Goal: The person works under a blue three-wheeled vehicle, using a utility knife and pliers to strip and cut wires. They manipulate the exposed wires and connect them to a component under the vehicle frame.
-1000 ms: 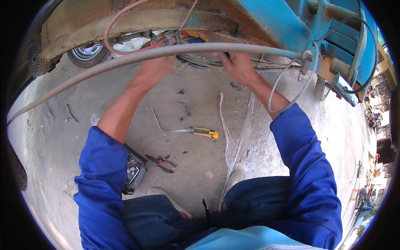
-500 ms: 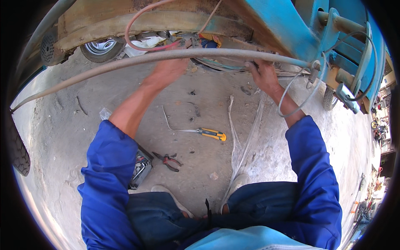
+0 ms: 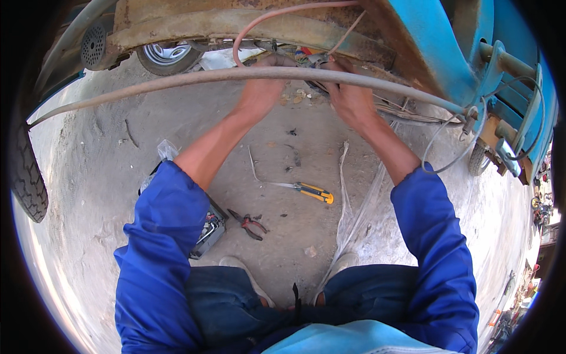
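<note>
My left hand (image 3: 263, 84) and my right hand (image 3: 352, 101) reach under a brown curved bar (image 3: 177, 86), close together beneath a rusty vehicle frame. Both have bent fingers at a small greyish piece (image 3: 318, 59) between them; the bar partly covers the fingers, and what exactly each grips is hidden. A thin cable (image 3: 348, 33) comes down to the right fingers. Beside the left hand a pink hose (image 3: 237, 44) loops upward. On the ground below lie a yellow-and-black utility knife (image 3: 315, 192) with its blade out and red-handled pliers (image 3: 250, 225).
A dark toolbox (image 3: 213, 231) stands by my left forearm. Clear plastic strips (image 3: 344, 212) trail toward my right shoe. Blue metalwork (image 3: 427, 41) and a looped grey cable (image 3: 427, 154) hang at the right; a tyre (image 3: 29, 180) stands far left.
My right hand has moved left and curled in toward the left hand, its thumb no longer stretched out. The whole view has shifted slightly, so the scene sits farther right.
</note>
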`<state>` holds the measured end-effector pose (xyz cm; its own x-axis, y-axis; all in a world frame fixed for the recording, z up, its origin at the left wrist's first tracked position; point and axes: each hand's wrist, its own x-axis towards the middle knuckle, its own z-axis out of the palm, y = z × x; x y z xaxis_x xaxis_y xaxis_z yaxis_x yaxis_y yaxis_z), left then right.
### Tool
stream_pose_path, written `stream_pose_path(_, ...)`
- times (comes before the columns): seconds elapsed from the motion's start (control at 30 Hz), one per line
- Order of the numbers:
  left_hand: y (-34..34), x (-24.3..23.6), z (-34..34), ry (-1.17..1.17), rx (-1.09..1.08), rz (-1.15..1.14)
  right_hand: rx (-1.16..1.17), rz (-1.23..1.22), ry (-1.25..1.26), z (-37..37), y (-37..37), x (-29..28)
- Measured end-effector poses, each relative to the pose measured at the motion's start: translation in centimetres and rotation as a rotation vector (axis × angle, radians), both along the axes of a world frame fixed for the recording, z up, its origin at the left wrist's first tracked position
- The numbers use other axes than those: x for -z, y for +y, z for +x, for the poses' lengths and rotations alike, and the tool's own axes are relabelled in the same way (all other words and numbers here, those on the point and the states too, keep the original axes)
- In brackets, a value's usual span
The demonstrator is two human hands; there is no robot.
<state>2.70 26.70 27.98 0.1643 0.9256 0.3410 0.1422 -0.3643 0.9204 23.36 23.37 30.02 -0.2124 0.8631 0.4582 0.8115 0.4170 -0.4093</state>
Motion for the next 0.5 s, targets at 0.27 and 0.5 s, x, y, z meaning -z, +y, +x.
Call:
stream_pose_path(0.27,0.1,-0.3,1.4,-0.08,0.017,-0.365,0.007,0.113,0.093,-0.4,1.0,1.9)
stream_pose_path(0.5,0.2,0.5,2.1,-0.083,0.023,-0.359,-0.097,0.129,0.362,-0.5,2.5,4.1)
